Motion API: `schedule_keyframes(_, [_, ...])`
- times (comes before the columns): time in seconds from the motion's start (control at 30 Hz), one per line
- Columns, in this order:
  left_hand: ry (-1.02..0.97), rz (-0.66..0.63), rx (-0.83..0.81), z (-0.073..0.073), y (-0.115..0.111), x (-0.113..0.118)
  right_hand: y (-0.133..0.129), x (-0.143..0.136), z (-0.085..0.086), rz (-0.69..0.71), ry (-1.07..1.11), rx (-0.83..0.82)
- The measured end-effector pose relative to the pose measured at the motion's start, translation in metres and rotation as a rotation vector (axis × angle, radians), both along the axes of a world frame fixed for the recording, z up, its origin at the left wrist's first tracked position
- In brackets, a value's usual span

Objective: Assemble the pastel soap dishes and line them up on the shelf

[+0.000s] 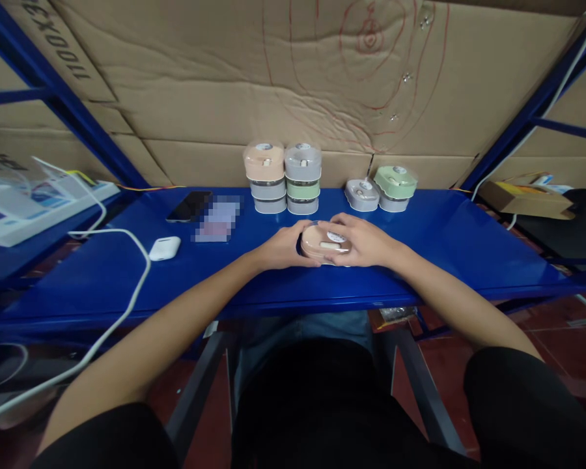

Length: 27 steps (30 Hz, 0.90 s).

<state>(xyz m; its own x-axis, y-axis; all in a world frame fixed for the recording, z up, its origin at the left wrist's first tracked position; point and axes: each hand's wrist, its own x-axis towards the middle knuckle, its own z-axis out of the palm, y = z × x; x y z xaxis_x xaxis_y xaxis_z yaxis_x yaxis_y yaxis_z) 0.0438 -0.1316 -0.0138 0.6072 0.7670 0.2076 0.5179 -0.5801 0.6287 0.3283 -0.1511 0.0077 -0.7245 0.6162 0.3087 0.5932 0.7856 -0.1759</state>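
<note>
A peach-coloured rounded box (315, 241) with a clear lid and a white label lies between my hands, low over the blue table or on it; which of the two I cannot tell. My left hand (284, 249) curves round its left side, thumb at the near edge. From the other side my right hand (367, 242) grips it, with fingers lying over the lid. Behind it stand two stacks of similar boxes, one topped by a peach box (264, 163), the other by a grey box (303, 163). Farther right, a single grey box (362, 195) stands beside a green box (395, 182) on a grey one.
On the left of the blue table (449, 254) lie a dark phone (189, 206), a blurred-out rectangle (218, 219) and a white earbud case (165, 248). A white cable (139, 286) runs across the left edge. Cardboard (200, 85) walls the back; an open carton (527, 200) sits right.
</note>
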Motion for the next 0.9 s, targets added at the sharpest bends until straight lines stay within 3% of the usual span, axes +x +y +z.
schedule_keyframes(0.27, [0.011,-0.005,-0.022,0.002,0.001,-0.001,0.001,-0.002,0.002,0.004,-0.042,0.034])
schedule_keyframes(0.6, [-0.078,-0.022,0.034,-0.005,0.009,-0.004,0.007,0.019,-0.016,0.044,0.129,-0.085])
schedule_keyframes(0.8, [-0.191,-0.026,0.017,-0.003,0.009,-0.006,0.007,0.025,-0.016,0.003,0.201,-0.078])
schedule_keyframes(0.9, [-0.319,0.065,0.048,-0.003,0.012,-0.006,0.009,0.028,-0.004,-0.139,0.262,0.041])
